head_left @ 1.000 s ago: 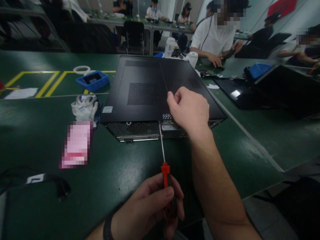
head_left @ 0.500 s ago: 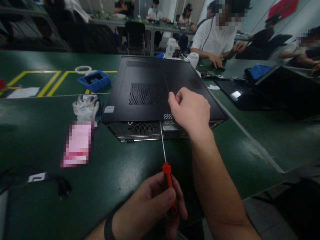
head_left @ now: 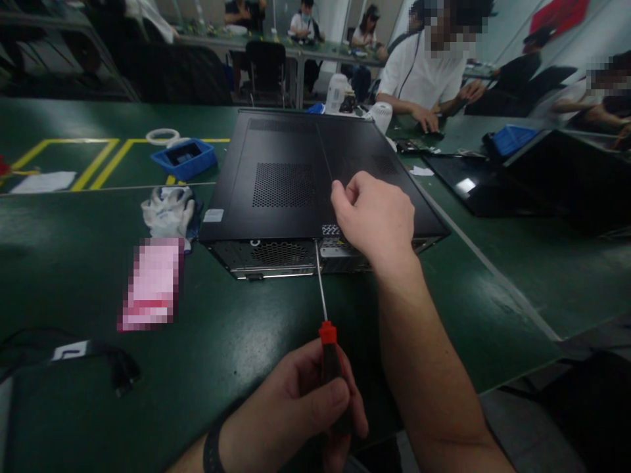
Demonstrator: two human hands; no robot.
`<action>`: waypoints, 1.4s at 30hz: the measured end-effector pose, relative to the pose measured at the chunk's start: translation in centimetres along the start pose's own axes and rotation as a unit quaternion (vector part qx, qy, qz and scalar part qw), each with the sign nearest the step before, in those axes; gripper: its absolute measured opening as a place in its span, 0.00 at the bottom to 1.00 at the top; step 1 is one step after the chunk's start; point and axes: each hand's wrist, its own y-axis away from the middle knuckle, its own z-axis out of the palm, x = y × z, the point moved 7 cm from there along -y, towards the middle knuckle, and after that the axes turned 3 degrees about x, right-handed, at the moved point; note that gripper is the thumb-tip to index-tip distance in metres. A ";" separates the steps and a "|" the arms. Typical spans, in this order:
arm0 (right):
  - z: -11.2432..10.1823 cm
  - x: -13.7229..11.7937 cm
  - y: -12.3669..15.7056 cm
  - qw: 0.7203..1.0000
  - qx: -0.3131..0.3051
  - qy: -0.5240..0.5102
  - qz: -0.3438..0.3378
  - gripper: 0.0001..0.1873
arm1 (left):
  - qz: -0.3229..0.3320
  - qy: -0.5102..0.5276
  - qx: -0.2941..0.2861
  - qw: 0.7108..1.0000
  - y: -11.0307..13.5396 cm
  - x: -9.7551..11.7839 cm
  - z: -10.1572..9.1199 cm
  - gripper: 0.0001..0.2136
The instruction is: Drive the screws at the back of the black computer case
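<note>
Screwdriver [head_left: 327, 334] is turning in the left hand [head_left: 300, 401]: its handle is showing a dark face upward where a red stripe was showing half a second ago, and the thumb is sitting slightly farther toward three o'clock. That hand is gripping the handle, the shaft pointing to twelve o'clock and reaching the near edge of the black computer case [head_left: 305, 174]. The right hand [head_left: 377, 213] is staying curled at the case's four o'clock; whether it is holding anything, I cannot tell. Probably a hidden fastener is being worked.
</note>
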 end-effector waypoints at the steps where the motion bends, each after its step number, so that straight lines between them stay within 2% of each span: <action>1: 0.0 0.0 0.0 1.000 0.001 -0.001 -0.001 0.21 | -0.005 0.007 0.005 1.000 0.1 0.1 0.0 0.15; 6: 0.1 0.0 0.0 1.000 0.005 -0.002 -0.005 0.20 | -0.040 0.028 0.014 0.999 0.2 0.0 0.3 0.17; 16: 0.1 0.0 -0.1 1.000 -0.005 0.004 0.000 0.21 | -0.002 -0.011 0.002 1.000 0.0 -0.3 -0.2 0.16; 23: 0.0 -0.1 0.0 1.000 -0.001 0.004 -0.001 0.20 | -0.048 0.044 0.012 0.998 0.2 -0.1 0.3 0.17; 32: -0.2 -0.1 0.0 1.000 -0.003 0.004 0.004 0.21 | 0.017 -0.024 0.007 1.000 0.0 -0.1 -0.1 0.16; 39: -0.1 0.0 0.0 1.000 0.002 -0.002 -0.002 0.21 | -0.036 0.049 0.007 0.998 0.1 -0.1 0.2 0.16; 42: 0.0 0.0 0.0 1.000 0.006 -0.002 -0.004 0.21 | -0.036 0.051 0.009 0.998 0.2 -0.1 0.3 0.15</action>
